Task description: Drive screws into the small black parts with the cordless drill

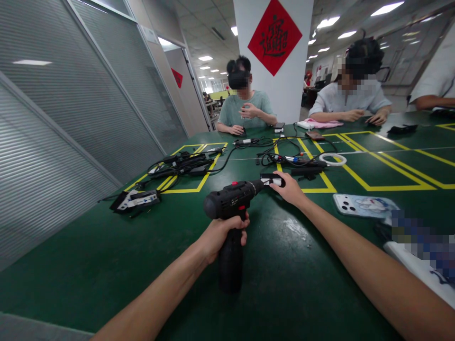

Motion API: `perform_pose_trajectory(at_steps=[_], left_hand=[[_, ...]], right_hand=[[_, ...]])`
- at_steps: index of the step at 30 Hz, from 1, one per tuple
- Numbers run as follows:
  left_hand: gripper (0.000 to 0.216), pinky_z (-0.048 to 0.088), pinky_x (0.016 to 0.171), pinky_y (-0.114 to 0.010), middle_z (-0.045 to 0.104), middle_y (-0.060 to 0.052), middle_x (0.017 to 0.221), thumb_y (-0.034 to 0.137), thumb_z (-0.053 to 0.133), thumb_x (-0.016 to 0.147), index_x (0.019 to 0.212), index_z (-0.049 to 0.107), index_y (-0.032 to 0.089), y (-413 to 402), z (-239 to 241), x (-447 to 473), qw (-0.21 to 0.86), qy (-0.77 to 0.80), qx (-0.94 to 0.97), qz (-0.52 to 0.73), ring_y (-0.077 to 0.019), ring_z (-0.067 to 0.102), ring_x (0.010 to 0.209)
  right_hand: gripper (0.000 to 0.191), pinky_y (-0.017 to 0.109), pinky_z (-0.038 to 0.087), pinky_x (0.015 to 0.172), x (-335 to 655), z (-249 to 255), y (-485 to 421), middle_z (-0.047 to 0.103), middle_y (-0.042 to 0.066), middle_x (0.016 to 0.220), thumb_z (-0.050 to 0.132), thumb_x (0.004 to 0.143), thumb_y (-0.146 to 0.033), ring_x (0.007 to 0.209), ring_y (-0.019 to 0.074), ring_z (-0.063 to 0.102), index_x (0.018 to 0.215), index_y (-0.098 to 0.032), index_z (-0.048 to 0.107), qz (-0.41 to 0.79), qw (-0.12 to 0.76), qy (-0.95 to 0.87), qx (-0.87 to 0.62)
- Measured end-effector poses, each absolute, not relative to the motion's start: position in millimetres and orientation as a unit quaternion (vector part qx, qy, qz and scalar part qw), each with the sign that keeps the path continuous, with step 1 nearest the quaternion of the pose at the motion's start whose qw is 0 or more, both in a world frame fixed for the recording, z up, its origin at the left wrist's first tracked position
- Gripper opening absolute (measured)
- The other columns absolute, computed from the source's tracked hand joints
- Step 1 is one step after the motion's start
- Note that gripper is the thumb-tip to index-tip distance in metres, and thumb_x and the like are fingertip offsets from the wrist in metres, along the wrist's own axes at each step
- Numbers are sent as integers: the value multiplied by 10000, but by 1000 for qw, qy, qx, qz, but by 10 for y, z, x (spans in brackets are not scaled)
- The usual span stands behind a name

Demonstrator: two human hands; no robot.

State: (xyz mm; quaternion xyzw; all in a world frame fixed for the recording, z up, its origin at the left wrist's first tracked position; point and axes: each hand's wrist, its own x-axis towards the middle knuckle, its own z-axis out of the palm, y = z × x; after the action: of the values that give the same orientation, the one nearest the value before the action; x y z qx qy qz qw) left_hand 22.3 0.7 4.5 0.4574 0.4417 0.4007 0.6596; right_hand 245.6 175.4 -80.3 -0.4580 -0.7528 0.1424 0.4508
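A black cordless drill (229,201) with red buttons is upright in my left hand (227,232), whose fingers wrap round its grip. Its chuck points away and to the right. My right hand (288,188) grips a small black-and-white block (272,180) between thumb and fingers. The drill's tip meets the block's near left side, though whether the bit is inside it I cannot tell. Behind my right hand lie black parts (307,170) and cables on the green table (170,255).
A cable heap (185,163) and a black-and-white device (137,201) lie left. To the right are a phone (366,206) and a white ring (333,159). Across the table sit a person in a headset (245,104) and another person (350,94). Yellow tape marks the tabletop.
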Motion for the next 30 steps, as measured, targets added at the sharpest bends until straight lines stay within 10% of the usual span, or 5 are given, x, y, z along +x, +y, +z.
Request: perform_pose_trajectory(at_steps=[30], left_hand=[[185,406,535,-251,516,-5,758,163,524,707,889,547,144,-5,63,237,662,436,455,406,-102,532,504]], right_hand=[[447,380,425,914,2456,-789,1740,581,71,1110,601,755,-350,1011,229,562,1180,-227,540,145,452,-752,-457]])
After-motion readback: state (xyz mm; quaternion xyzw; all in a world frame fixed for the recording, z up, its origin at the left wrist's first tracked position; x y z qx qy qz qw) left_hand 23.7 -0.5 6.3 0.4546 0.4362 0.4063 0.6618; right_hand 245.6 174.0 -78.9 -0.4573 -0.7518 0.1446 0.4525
